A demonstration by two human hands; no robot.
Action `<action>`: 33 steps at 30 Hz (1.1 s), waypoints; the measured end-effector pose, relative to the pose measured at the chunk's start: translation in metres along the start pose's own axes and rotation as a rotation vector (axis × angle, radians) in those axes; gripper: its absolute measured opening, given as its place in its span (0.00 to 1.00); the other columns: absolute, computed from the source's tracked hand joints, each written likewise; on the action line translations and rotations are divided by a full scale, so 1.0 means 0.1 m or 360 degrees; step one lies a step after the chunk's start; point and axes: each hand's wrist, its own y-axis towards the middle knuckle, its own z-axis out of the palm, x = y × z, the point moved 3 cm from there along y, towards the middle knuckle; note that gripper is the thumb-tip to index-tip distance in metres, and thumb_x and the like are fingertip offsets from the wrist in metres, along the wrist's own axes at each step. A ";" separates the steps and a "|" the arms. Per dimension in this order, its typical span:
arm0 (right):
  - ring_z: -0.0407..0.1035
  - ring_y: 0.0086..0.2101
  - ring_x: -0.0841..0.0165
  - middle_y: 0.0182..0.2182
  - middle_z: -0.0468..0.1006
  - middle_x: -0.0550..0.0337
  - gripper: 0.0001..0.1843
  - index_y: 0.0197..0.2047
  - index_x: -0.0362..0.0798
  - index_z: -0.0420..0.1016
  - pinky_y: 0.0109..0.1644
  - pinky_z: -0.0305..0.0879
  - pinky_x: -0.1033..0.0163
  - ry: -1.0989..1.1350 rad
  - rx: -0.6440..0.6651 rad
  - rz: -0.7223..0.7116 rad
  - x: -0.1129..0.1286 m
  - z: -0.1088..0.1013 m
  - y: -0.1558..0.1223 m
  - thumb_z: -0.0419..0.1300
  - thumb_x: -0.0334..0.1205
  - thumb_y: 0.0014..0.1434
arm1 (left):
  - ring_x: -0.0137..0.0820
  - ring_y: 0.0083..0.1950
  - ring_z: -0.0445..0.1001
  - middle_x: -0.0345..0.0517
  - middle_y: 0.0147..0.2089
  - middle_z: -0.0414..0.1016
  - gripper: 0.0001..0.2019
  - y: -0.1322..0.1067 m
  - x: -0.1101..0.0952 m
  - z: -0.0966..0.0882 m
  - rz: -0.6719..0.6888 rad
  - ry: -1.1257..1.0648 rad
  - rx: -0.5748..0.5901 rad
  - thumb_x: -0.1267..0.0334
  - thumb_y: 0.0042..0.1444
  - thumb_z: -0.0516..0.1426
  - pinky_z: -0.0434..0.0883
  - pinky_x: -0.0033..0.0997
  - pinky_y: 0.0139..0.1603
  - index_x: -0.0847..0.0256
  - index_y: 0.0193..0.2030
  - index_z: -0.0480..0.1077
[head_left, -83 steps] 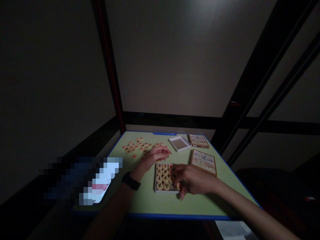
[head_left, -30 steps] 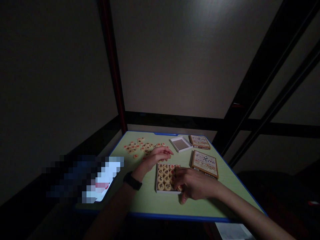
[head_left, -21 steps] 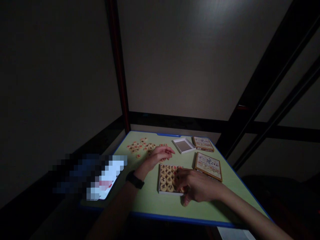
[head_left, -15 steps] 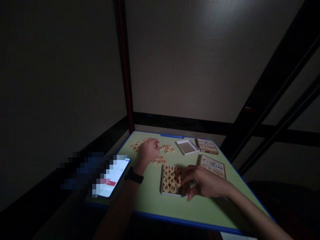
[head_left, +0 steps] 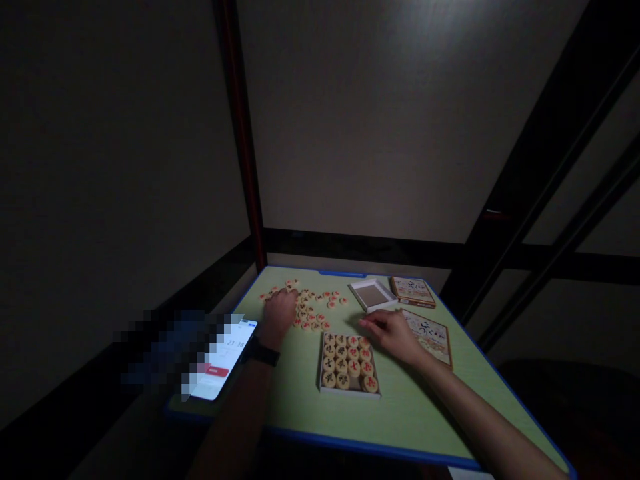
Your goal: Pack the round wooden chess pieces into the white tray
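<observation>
My left hand [head_left: 281, 313] is curled palm-down over the left side of the loose Chinese chess pieces [head_left: 303, 312]. Its fingertips are hidden, so what they grip does not show. These round wooden pieces carry red or black characters. My right hand [head_left: 393, 335] hovers beyond the right back corner of the shallow white box [head_left: 357, 385], thumb and fingers loosely apart, with no piece visible in them. Rows of chess pieces [head_left: 341, 366] sit face up inside this box, with a gap in the front row between a black piece and a red one.
A second shallow white box [head_left: 371, 295] lies at the back. Beside it are a printed game box [head_left: 413, 292] and a flat printed lid [head_left: 429, 339], partly behind my right arm. A lit phone [head_left: 220, 367] lies at the left of the green blue-edged table [head_left: 300, 393].
My right hand has moved off the box of pieces toward the back, uncovering its right columns. My left hand has shifted left and lowered among the loose pieces.
</observation>
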 end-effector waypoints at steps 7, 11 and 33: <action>0.72 0.28 0.66 0.29 0.82 0.53 0.21 0.34 0.46 0.82 0.34 0.65 0.61 -0.0168 -0.0005 -0.0069 0.01 0.00 -0.03 0.55 0.50 0.66 | 0.40 0.52 0.75 0.56 0.50 0.78 0.14 0.01 -0.01 0.04 0.0010 -0.0071 -0.0032 0.74 0.62 0.51 0.70 0.35 0.48 0.61 0.50 0.72; 0.73 0.30 0.66 0.30 0.82 0.54 0.19 0.35 0.46 0.82 0.36 0.66 0.62 -0.0223 0.0038 -0.0132 0.00 0.03 -0.03 0.54 0.48 0.67 | 0.41 0.50 0.76 0.56 0.47 0.79 0.12 0.04 0.00 0.06 0.0011 -0.0069 -0.0026 0.73 0.62 0.50 0.71 0.34 0.46 0.61 0.47 0.73; 0.70 0.38 0.66 0.37 0.73 0.55 0.16 0.49 0.50 0.82 0.42 0.69 0.60 0.0319 0.0242 -0.0423 0.33 0.04 -0.15 0.62 0.48 0.64 | 0.29 0.35 0.77 0.41 0.34 0.77 0.32 -0.26 -0.69 0.02 0.0656 -0.2484 0.1244 0.63 0.34 0.74 0.73 0.34 0.42 0.62 0.47 0.69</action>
